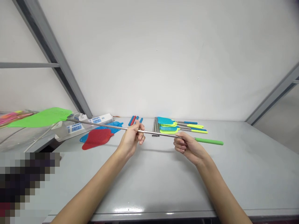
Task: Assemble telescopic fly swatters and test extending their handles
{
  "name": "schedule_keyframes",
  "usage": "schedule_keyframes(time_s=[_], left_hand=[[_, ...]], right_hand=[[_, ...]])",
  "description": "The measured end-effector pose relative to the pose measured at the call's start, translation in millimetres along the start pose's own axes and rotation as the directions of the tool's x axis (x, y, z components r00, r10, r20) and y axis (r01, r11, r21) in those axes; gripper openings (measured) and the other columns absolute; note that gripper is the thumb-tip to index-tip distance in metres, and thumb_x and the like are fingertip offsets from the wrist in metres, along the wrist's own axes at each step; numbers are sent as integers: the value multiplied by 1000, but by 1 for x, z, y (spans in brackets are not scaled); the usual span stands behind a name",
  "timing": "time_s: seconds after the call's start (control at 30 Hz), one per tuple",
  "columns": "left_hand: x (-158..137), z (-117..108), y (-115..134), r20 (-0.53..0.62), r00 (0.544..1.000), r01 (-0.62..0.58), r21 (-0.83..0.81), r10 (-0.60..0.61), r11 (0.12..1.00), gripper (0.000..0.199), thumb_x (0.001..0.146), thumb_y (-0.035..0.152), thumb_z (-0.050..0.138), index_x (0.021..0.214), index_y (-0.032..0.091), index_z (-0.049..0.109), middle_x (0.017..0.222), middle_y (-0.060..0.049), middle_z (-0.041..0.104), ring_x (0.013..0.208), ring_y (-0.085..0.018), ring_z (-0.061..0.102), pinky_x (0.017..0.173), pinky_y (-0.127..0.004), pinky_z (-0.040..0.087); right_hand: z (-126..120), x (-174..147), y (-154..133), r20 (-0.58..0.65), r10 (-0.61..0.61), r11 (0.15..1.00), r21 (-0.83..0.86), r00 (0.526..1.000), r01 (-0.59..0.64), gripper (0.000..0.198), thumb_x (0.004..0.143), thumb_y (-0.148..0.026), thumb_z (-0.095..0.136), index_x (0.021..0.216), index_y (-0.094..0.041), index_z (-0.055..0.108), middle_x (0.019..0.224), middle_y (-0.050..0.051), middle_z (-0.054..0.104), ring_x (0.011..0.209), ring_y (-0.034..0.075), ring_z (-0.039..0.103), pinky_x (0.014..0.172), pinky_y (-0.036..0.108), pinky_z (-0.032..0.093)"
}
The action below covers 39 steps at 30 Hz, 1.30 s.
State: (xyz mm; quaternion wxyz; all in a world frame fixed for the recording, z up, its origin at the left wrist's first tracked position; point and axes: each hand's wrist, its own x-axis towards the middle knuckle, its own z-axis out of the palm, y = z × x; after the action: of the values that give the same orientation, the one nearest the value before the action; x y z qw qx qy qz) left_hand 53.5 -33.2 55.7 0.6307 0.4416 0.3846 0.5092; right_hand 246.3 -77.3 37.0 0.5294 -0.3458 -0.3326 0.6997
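Observation:
A fly swatter (43,117) with a green paddle, a long thin metal rod and a green handle is held up above the table, its paddle to the left. My left hand (133,137) pinches the rod near its middle. Further right, my right hand (188,146) is closed around the rod just short of the green handle. On the table below and left lie a loose red paddle (98,138) and a blue paddle (109,127) partly under it. Behind my left hand are several loose blue and red handles (132,120).
Several metal rods (155,127) lie side by side at the back centre of the grey table (158,180). Next to them are swatters (166,120) with blue and yellow parts. Power strips (93,123) with plugs and cables sit at the back left, near plastic-wrapped coloured items (16,117).

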Motion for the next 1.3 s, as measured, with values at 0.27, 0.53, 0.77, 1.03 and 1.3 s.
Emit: schedule_keyframes(time_s=[0.27, 0.53, 0.77, 1.03, 1.3], left_hand=[[7, -9, 3, -30, 1000, 2, -41, -3, 999, 32, 80, 35, 37, 56, 15, 42, 32, 8, 23, 25, -3, 27, 33, -16, 21], [13, -15, 0, -50, 998, 34, -70, -38, 997, 32, 80, 36, 37, 55, 15, 41, 33, 9, 21, 25, -2, 22, 34, -16, 21], [16, -15, -11, 5, 997, 78, -55, -78, 995, 32, 77, 39, 42, 56, 15, 44, 34, 9, 21, 28, -2, 26, 38, -16, 27], [8, -10, -7, 8, 999, 36, -122, -35, 992, 32, 72, 42, 48, 56, 15, 46, 32, 9, 20, 30, -2, 26, 41, -17, 29], [7, -5, -4, 37, 993, -103, -135, 109, 986, 17, 72, 31, 52, 68, 15, 51, 44, 7, 33, 39, -4, 35, 43, -17, 30]], right_hand=[[0, 1, -1, -6, 7, 1000, 15, 1000, -7, 29, 67, -23, 54, 52, -17, 30, 48, -7, 20, 41, 5, 15, 37, 20, 17], [-9, 7, 1, -14, 29, 999, 39, 999, -28, 28, 68, -22, 54, 52, -17, 31, 49, -7, 19, 41, 5, 15, 37, 19, 17], [-20, 12, 5, 42, 108, 990, 83, 993, -111, 33, 70, -25, 52, 48, -17, 30, 48, -7, 16, 40, 5, 15, 37, 20, 19], [-17, 19, 6, 127, 174, 973, 128, 976, -190, 32, 72, -28, 52, 47, -16, 36, 47, -7, 18, 41, 5, 18, 38, 19, 22], [-11, 32, 0, 203, 161, 976, 113, 966, -187, 30, 71, -31, 54, 50, -15, 40, 47, -7, 21, 41, 5, 20, 39, 20, 22]])
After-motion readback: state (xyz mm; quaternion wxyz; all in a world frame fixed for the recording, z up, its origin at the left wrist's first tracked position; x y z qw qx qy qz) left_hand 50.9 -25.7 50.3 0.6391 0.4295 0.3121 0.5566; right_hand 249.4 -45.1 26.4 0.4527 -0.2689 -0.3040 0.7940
